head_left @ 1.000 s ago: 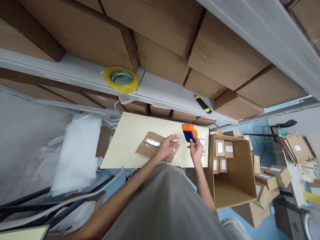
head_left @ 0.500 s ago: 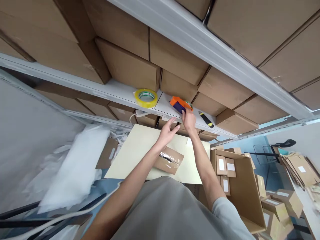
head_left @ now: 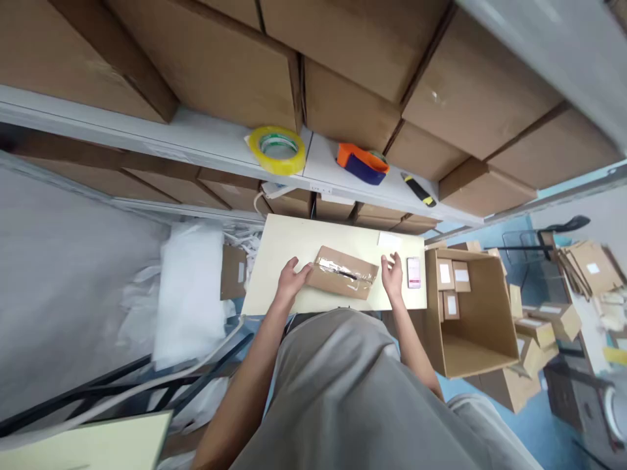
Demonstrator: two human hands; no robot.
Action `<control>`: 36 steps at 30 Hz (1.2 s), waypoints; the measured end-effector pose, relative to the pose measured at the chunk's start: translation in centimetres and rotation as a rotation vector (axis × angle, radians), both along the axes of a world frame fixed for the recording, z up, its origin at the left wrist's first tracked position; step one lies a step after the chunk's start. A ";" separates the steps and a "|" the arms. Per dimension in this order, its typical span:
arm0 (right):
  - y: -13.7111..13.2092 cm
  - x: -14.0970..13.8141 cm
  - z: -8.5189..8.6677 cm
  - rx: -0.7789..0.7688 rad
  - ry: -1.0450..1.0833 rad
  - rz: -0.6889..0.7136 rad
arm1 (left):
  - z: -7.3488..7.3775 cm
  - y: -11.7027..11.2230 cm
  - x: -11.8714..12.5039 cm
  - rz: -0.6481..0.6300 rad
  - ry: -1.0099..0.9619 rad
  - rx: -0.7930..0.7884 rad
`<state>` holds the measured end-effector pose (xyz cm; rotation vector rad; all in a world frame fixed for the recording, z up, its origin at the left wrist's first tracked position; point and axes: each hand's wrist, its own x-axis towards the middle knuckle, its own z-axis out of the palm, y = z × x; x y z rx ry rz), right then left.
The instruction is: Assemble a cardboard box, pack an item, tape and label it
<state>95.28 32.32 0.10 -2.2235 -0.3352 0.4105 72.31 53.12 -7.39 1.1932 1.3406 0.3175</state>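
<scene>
A small brown cardboard box (head_left: 343, 273), sealed along its top with clear tape, lies on the pale table (head_left: 294, 238). My left hand (head_left: 292, 279) touches the box's left end with curled fingers. My right hand (head_left: 393, 277) is open beside the box's right end, fingers spread. An orange and blue tape dispenser (head_left: 361, 162) rests on the grey shelf (head_left: 206, 140) above the table, with no hand on it.
A yellow tape roll (head_left: 277, 149) and a black-and-yellow utility knife (head_left: 418, 189) lie on the shelf among large cartons. A phone (head_left: 414, 272) and a white label (head_left: 390, 240) are on the table. An open carton (head_left: 470, 320) holding small boxes stands right; white plastic bags (head_left: 191, 287) lie left.
My right hand set the tape dispenser on the shelf and came back down beside the box. My left hand moved from above the box to its left end.
</scene>
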 end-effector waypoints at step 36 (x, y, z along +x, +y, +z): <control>-17.8 3.4 -11.9 0.098 0.482 0.311 | -5.0 -16.9 6.9 -0.056 0.369 0.101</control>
